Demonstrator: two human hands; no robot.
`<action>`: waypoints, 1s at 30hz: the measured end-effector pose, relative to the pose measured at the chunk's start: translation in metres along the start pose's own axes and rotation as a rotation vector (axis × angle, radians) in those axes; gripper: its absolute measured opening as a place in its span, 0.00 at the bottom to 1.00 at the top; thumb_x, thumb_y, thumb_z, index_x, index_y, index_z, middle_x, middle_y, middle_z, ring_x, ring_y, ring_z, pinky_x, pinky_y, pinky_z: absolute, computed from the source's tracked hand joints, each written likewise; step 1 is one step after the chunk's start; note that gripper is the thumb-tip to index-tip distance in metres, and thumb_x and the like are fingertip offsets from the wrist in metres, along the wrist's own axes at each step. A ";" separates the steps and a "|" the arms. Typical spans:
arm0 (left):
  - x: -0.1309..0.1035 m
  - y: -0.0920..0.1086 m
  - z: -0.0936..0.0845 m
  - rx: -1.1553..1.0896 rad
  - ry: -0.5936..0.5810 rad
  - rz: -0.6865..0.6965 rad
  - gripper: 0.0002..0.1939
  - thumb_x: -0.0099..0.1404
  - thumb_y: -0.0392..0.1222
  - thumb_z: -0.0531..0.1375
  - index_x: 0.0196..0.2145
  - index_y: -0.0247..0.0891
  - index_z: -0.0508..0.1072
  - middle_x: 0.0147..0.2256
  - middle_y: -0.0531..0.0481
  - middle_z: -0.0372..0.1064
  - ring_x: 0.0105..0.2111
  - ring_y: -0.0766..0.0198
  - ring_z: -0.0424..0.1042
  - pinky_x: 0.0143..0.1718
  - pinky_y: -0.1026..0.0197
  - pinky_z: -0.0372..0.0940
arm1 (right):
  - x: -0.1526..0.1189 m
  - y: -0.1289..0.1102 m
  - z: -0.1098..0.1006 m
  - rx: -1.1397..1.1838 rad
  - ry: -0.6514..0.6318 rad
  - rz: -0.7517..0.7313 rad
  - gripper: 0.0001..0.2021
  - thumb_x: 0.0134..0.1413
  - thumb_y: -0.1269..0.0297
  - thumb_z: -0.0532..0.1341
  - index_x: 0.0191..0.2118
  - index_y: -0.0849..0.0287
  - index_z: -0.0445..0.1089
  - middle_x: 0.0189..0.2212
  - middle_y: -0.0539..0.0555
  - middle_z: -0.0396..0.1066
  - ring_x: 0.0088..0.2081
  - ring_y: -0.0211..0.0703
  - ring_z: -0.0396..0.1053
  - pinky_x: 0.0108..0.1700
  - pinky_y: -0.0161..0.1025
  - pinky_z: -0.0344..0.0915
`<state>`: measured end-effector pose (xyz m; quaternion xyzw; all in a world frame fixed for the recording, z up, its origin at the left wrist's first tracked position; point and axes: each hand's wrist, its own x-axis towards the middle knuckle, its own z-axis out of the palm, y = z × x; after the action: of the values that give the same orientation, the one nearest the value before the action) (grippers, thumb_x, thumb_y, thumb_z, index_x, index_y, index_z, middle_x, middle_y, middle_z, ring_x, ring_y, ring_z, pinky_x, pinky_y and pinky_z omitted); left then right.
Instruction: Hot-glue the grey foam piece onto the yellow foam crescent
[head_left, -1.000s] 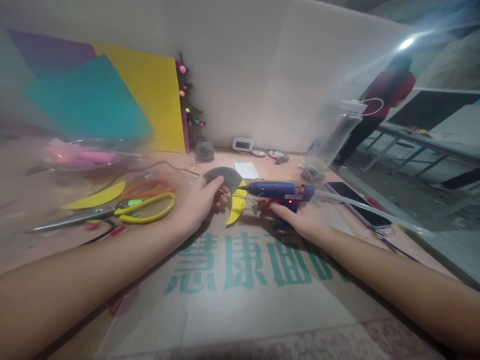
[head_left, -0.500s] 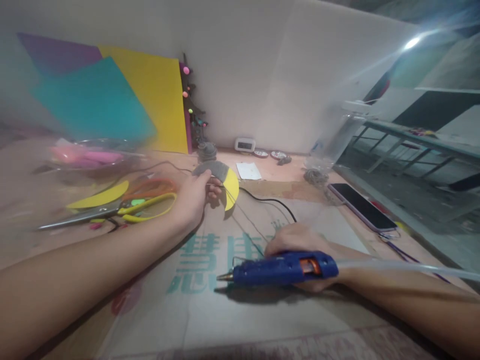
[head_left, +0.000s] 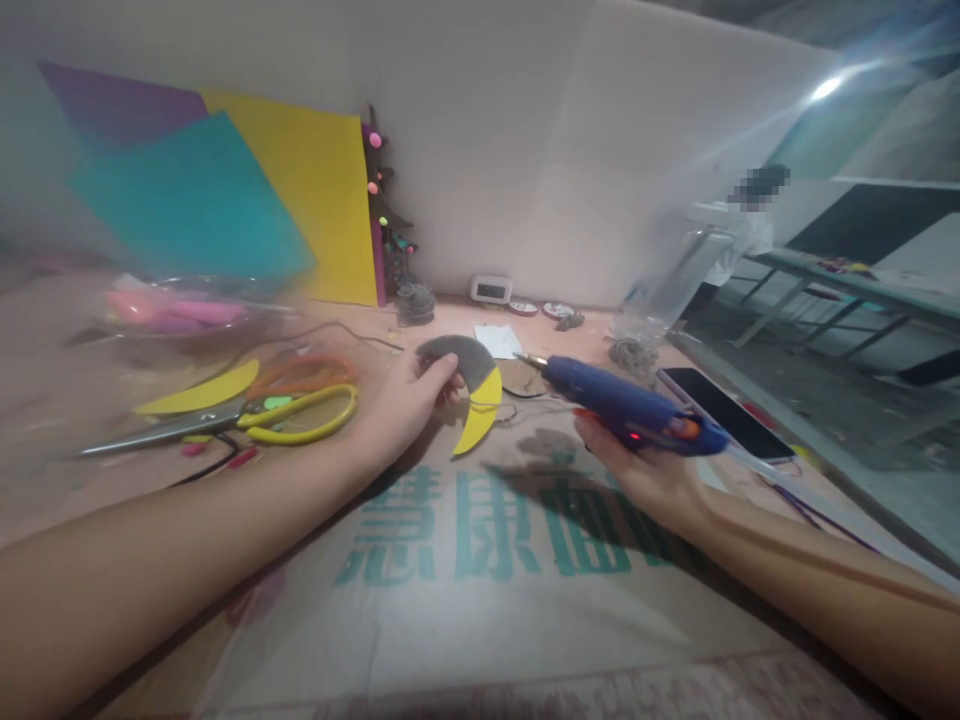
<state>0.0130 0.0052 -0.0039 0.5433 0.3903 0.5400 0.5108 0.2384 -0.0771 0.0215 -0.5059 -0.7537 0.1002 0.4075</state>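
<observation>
Between thumb and fingers, my left hand (head_left: pixel 420 390) pinches a crescent (head_left: pixel 485 405), a flat moon shape whose yellow lower part is bare and whose upper part is covered in grey yarn. A loose strand of the yarn trails off its right side. My right hand (head_left: pixel 637 465) grips a blue glue gun (head_left: pixel 622 395), raised off the table with its metal nozzle pointing left, to the right of the crescent and apart from it. A red light glows on the gun's side, and a clear glue stick runs out of its back.
Scissors (head_left: pixel 300 415) with yellow and orange handles lie at the left beside another yellow crescent (head_left: pixel 214 388). A phone (head_left: pixel 724 412) rests at the right edge. Behind stand coloured sheets (head_left: pixel 322 190), a small clock (head_left: pixel 491 290) and grey yarn (head_left: pixel 415 303). Someone stands in the far background.
My right hand has lifted the glue gun up from low over the board toward the crescent. My left hand has shifted the crescent slightly right and down. A person has appeared in the background.
</observation>
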 end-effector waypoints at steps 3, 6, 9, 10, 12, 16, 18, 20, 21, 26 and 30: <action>0.000 -0.001 -0.001 0.056 -0.049 0.053 0.08 0.63 0.44 0.59 0.34 0.36 0.68 0.25 0.54 0.70 0.23 0.69 0.68 0.25 0.67 0.61 | 0.004 0.010 0.009 0.063 -0.032 0.161 0.10 0.61 0.55 0.57 0.42 0.53 0.70 0.41 0.55 0.76 0.44 0.51 0.74 0.52 0.53 0.72; 0.000 -0.001 -0.001 0.080 -0.051 0.055 0.09 0.62 0.45 0.60 0.34 0.36 0.69 0.25 0.53 0.70 0.23 0.68 0.68 0.24 0.67 0.61 | 0.007 0.018 0.010 0.070 -0.137 0.188 0.11 0.56 0.51 0.60 0.39 0.52 0.69 0.38 0.55 0.75 0.40 0.52 0.74 0.46 0.51 0.74; -0.001 -0.001 0.000 0.084 -0.053 0.049 0.08 0.62 0.44 0.60 0.34 0.36 0.69 0.25 0.53 0.70 0.23 0.68 0.68 0.24 0.67 0.61 | 0.008 0.016 0.007 0.057 -0.203 0.182 0.13 0.55 0.49 0.60 0.35 0.53 0.69 0.33 0.54 0.73 0.35 0.51 0.73 0.39 0.49 0.73; -0.001 -0.001 0.000 0.082 -0.057 0.048 0.08 0.62 0.44 0.60 0.34 0.36 0.69 0.25 0.53 0.70 0.23 0.68 0.68 0.24 0.67 0.61 | 0.008 0.014 0.007 0.067 -0.205 0.173 0.13 0.55 0.48 0.60 0.34 0.53 0.69 0.31 0.54 0.72 0.34 0.50 0.72 0.38 0.48 0.73; -0.001 -0.002 0.000 0.080 -0.072 0.047 0.08 0.63 0.44 0.59 0.35 0.36 0.69 0.25 0.54 0.70 0.23 0.69 0.67 0.24 0.67 0.62 | 0.007 0.010 0.006 0.092 -0.202 0.169 0.14 0.55 0.48 0.59 0.32 0.54 0.68 0.30 0.54 0.72 0.33 0.49 0.72 0.36 0.47 0.72; -0.001 -0.003 -0.001 0.093 -0.090 0.045 0.08 0.63 0.45 0.59 0.35 0.36 0.68 0.26 0.54 0.70 0.23 0.69 0.67 0.25 0.67 0.62 | 0.008 0.009 0.008 0.084 -0.205 0.203 0.13 0.55 0.49 0.60 0.34 0.53 0.69 0.31 0.54 0.74 0.33 0.50 0.72 0.35 0.47 0.71; -0.002 -0.003 -0.001 0.096 -0.095 0.047 0.08 0.63 0.44 0.59 0.35 0.36 0.68 0.26 0.54 0.70 0.23 0.69 0.67 0.25 0.67 0.61 | 0.008 0.009 0.009 0.069 -0.223 0.194 0.12 0.56 0.50 0.59 0.32 0.54 0.68 0.29 0.53 0.73 0.32 0.49 0.72 0.34 0.46 0.70; -0.002 -0.003 0.000 0.085 -0.099 0.050 0.08 0.63 0.44 0.59 0.35 0.36 0.68 0.25 0.54 0.69 0.23 0.69 0.67 0.25 0.67 0.61 | 0.008 0.009 0.009 0.069 -0.226 0.172 0.12 0.56 0.51 0.59 0.31 0.53 0.66 0.27 0.52 0.71 0.30 0.48 0.71 0.34 0.45 0.70; -0.002 -0.003 0.000 0.080 -0.102 0.049 0.08 0.63 0.44 0.59 0.35 0.36 0.68 0.25 0.54 0.69 0.23 0.69 0.67 0.25 0.67 0.61 | 0.009 0.008 0.008 0.070 -0.219 0.162 0.11 0.55 0.51 0.60 0.31 0.53 0.66 0.27 0.51 0.71 0.30 0.47 0.70 0.33 0.44 0.70; 0.001 -0.008 0.000 0.062 -0.121 0.054 0.08 0.64 0.44 0.58 0.37 0.37 0.68 0.26 0.55 0.69 0.23 0.69 0.67 0.26 0.67 0.62 | 0.009 0.005 0.008 0.054 -0.223 0.186 0.11 0.55 0.51 0.61 0.33 0.52 0.67 0.29 0.52 0.72 0.32 0.49 0.71 0.34 0.44 0.69; 0.002 -0.010 -0.002 0.090 -0.117 0.077 0.08 0.64 0.44 0.58 0.37 0.37 0.68 0.26 0.55 0.70 0.23 0.69 0.67 0.26 0.67 0.62 | 0.009 0.009 0.009 0.050 -0.214 0.190 0.13 0.55 0.48 0.61 0.33 0.53 0.68 0.28 0.52 0.72 0.30 0.47 0.71 0.34 0.44 0.68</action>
<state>0.0128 0.0090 -0.0136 0.6109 0.3624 0.5084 0.4868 0.2365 -0.0634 0.0150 -0.5509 -0.7389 0.2102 0.3259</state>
